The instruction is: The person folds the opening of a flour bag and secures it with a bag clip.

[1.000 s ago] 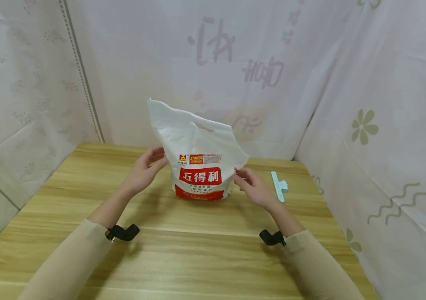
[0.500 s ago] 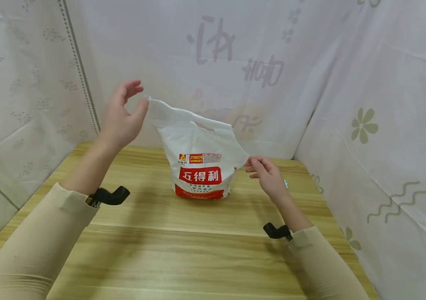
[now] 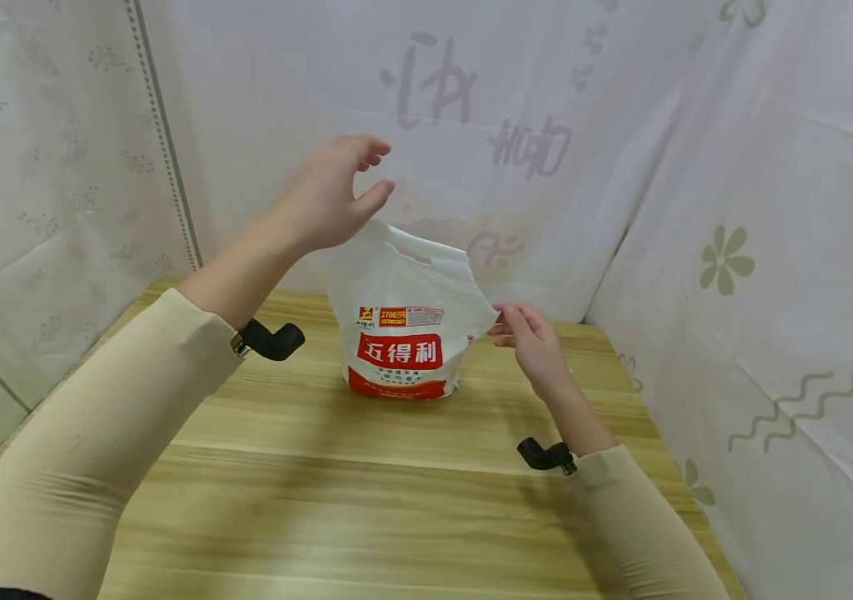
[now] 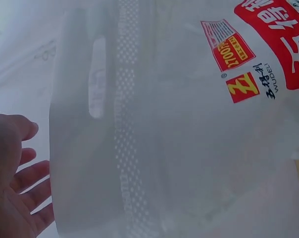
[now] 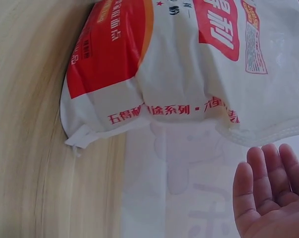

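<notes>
1. Currently, the white bag (image 3: 414,292) stands on the table (image 3: 396,521), base down, with its top slanting down toward the right corner.
2. Left hand (image 3: 332,192): up by the bag's top left, fingers loosely bent, gripping nothing; in the left wrist view the fingertips sit right at the top edge, contact unclear.
3. Right hand (image 3: 534,342): fingertips at the bag's right corner; pinching or merely touching, can't tell.
4. Step in hand, probably: getting hold of the bag's top.
5. Next move likely calls for left fingers closing on the top edge near the handle slot (image 4: 97,79) while right steadies the corner.
6. Around: patterned cloth (image 3: 283,75) behind and at the sides; black wrist pieces (image 3: 276,342) on both arms.
7. In the way: left hand hides the bag's top left corner from the head view; limp top could fold.
</notes>
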Available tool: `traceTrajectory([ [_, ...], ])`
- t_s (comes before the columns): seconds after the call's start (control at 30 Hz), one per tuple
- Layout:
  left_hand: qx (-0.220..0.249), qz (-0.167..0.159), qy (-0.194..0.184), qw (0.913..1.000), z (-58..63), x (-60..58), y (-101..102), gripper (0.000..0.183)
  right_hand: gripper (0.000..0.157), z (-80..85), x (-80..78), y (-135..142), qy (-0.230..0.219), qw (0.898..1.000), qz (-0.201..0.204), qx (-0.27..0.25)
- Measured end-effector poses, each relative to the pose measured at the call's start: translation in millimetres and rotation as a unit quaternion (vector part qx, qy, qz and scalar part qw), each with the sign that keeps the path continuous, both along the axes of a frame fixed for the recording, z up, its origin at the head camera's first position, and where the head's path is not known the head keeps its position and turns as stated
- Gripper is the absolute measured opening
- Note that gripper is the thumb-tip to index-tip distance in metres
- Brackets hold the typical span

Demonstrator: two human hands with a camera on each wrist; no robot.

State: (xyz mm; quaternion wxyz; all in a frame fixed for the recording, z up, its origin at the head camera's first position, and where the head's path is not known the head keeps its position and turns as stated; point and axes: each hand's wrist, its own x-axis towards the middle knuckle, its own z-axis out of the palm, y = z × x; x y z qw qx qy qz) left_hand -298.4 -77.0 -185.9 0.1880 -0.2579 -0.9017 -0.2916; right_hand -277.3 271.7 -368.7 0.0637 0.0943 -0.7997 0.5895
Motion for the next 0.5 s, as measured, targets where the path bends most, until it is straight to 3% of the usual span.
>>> traceTrajectory([
  [0.23,-0.033,-0.008,-0.009,0.9994,-5.4,-0.8,15.2,0.048,0.053,-0.5,-0.3,-1.6,-0.003,1.000,-0.003,-0.004],
  [0.5,-0.050,-0.012,-0.021,0.9984,-15.6,1.3,14.3,0.045,0.046,-2.6,-0.3,-2.7,0.003,1.000,0.001,0.002],
])
